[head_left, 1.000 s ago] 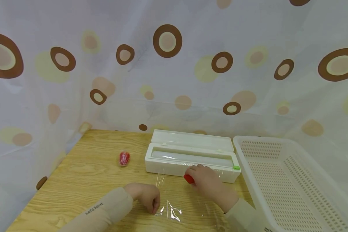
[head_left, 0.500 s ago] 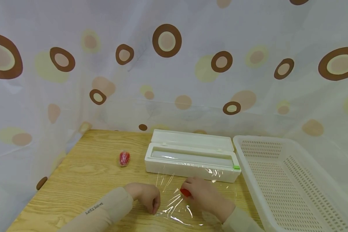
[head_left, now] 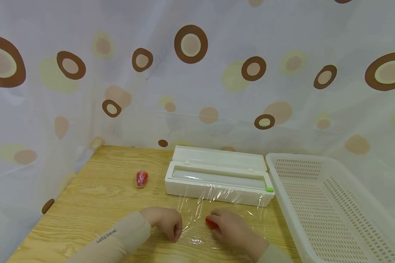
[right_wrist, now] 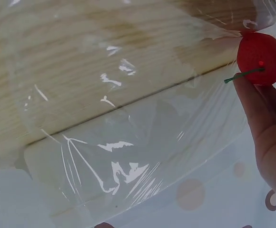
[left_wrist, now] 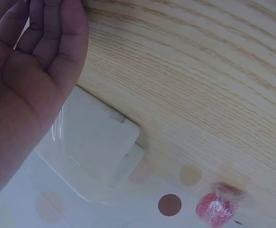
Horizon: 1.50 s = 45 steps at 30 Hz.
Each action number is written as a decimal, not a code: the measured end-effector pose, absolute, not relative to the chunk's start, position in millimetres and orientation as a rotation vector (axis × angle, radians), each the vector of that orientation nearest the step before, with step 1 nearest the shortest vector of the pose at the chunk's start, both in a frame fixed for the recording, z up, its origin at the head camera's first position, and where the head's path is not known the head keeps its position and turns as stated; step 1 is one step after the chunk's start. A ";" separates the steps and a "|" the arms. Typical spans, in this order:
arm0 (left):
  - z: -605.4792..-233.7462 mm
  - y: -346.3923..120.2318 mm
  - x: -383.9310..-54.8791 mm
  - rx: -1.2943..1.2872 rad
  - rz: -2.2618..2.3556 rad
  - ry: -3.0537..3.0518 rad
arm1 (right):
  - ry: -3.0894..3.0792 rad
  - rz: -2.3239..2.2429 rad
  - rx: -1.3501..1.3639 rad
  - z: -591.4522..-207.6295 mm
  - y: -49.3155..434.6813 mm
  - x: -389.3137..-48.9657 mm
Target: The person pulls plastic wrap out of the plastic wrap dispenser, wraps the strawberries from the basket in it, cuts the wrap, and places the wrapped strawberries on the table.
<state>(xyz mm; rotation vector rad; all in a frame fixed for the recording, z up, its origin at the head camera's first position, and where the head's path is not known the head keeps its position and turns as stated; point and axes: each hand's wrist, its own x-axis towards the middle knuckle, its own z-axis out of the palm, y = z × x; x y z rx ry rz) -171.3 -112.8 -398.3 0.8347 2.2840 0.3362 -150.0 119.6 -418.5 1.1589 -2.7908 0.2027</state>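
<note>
A sheet of clear cling film (head_left: 197,213) stretches from the front of a white film dispenser box (head_left: 217,182) with its lid up and a roll (head_left: 217,178) inside. At the near left part of the film, my left hand (head_left: 166,221) pinches the film, fingertips down at table level. My right hand (head_left: 232,230) holds a small red fruit (right_wrist: 261,59) with a thin green stem, over the film area. Whether the fruit touches the film is unclear. Behind and left of my left hand lies another small red item (head_left: 141,179), wrapped in film.
A white slotted plastic basket (head_left: 283,208) stands right of the dispenser, close to my right forearm. The wooden table (head_left: 102,197) reaches back to a curtain (head_left: 145,120) patterned with brown rings. A green slider (head_left: 269,189) sits at the box's right end.
My right hand has come back from the dispenser's front edge toward me, carrying the red fruit. Glints and creases on the film have shifted. My left hand has stayed in place.
</note>
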 end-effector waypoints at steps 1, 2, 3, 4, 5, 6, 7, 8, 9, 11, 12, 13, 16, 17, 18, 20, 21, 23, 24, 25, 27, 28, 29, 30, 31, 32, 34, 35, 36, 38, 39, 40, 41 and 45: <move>-397.9 -113.3 -171.1 0.832 0.342 2.285 | -2.801 0.195 1.149 -418.9 120.3 -148.0; -397.6 -113.8 -170.9 0.827 0.351 2.286 | -2.816 0.186 1.141 -419.2 121.1 -146.1; -397.4 -114.7 -170.4 0.822 0.360 2.291 | -2.829 0.177 1.139 -419.2 121.9 -144.0; -397.3 -115.6 -170.2 0.822 0.367 2.297 | -2.846 0.176 1.134 -419.3 122.7 -141.8; -397.1 -116.6 -169.9 0.826 0.375 2.300 | -2.854 0.173 1.129 -419.5 123.4 -139.8; -396.9 -117.9 -169.5 0.829 0.386 2.304 | -2.848 0.158 1.130 -420.1 124.1 -138.1; -396.2 -119.1 -169.3 0.827 0.404 2.300 | -2.841 0.157 1.134 -420.9 124.8 -136.5; -395.6 -120.6 -169.4 0.826 0.423 2.296 | -2.845 0.163 1.136 -421.4 125.5 -135.0; -394.8 -122.1 -169.6 0.823 0.445 2.289 | -2.840 0.168 1.139 -422.0 126.0 -133.8; -392.7 -125.1 -170.1 0.824 0.497 2.263 | -2.844 0.175 1.148 -423.2 127.1 -132.4; -391.4 -126.5 -170.6 0.823 0.525 2.246 | -2.852 0.178 1.152 -423.7 127.6 -132.0; -389.9 -127.5 -171.3 0.820 0.552 2.225 | -2.867 0.186 1.153 -423.8 128.0 -131.6; -386.5 -130.9 -173.0 0.819 0.638 2.175 | -2.899 0.179 1.154 -424.2 129.1 -131.6; -385.4 -132.0 -173.8 0.821 0.664 2.164 | -2.911 0.178 1.151 -424.2 129.3 -131.6; -384.3 -132.9 -174.7 0.821 0.696 2.149 | -2.919 0.173 1.147 -424.2 129.4 -131.8; -382.4 -134.9 -176.2 0.827 0.756 2.129 | -2.921 0.159 1.145 -424.4 129.5 -132.2; -381.6 -136.0 -177.0 0.835 0.778 2.129 | -2.917 0.148 1.147 -424.7 129.5 -132.2; -379.1 -138.2 -179.0 0.851 0.816 2.130 | -2.895 0.114 1.147 -425.1 129.4 -132.3; -377.9 -139.3 -180.0 0.852 0.835 2.133 | -2.875 0.094 1.147 -425.2 129.3 -132.2; -376.7 -140.3 -181.1 0.859 0.852 2.139 | -2.852 0.077 1.146 -425.4 129.2 -132.2; -374.3 -142.2 -183.6 0.869 0.876 2.161 | -2.796 0.056 1.139 -425.6 129.0 -131.8; -372.9 -143.1 -184.7 0.873 0.892 2.167 | -2.772 0.050 1.136 -425.3 128.8 -131.8; -371.9 -143.9 -185.7 0.875 0.907 2.172 | -2.746 0.052 1.136 -425.1 128.6 -132.1; -371.3 -144.7 -186.7 0.874 0.919 2.181 | -2.726 0.049 1.139 -425.0 128.5 -132.3; -370.9 -145.7 -187.6 0.879 0.931 2.185 | -2.718 0.043 1.141 -424.8 128.3 -132.9; -371.1 -146.8 -188.5 0.879 0.936 2.194 | -2.715 0.046 1.142 -424.0 128.3 -133.6; -372.0 -149.0 -190.2 0.877 0.949 2.217 | -2.721 0.051 1.156 -422.0 128.5 -135.7; -372.6 -150.0 -191.0 0.876 0.949 2.234 | -2.727 0.051 1.160 -421.0 128.7 -137.3; -373.5 -151.0 -192.0 0.875 0.948 2.254 | -2.740 0.042 1.169 -419.7 129.0 -138.8; -375.3 -152.8 -193.7 0.863 0.946 2.294 | -2.750 0.061 1.186 -416.7 129.8 -142.2; -376.2 -153.5 -194.5 0.855 0.944 2.314 | -2.760 0.074 1.200 -415.8 129.9 -144.4; -376.6 -154.3 -195.0 0.845 0.941 2.335 | -2.780 0.105 1.201 -414.2 129.8 -146.4; -377.1 -155.0 -195.4 0.837 0.939 2.353 | -2.796 0.136 1.204 -412.6 129.6 -148.4; -382.0 -157.0 -196.1 0.830 0.948 2.402 | -2.846 0.310 1.200 -408.3 128.6 -157.1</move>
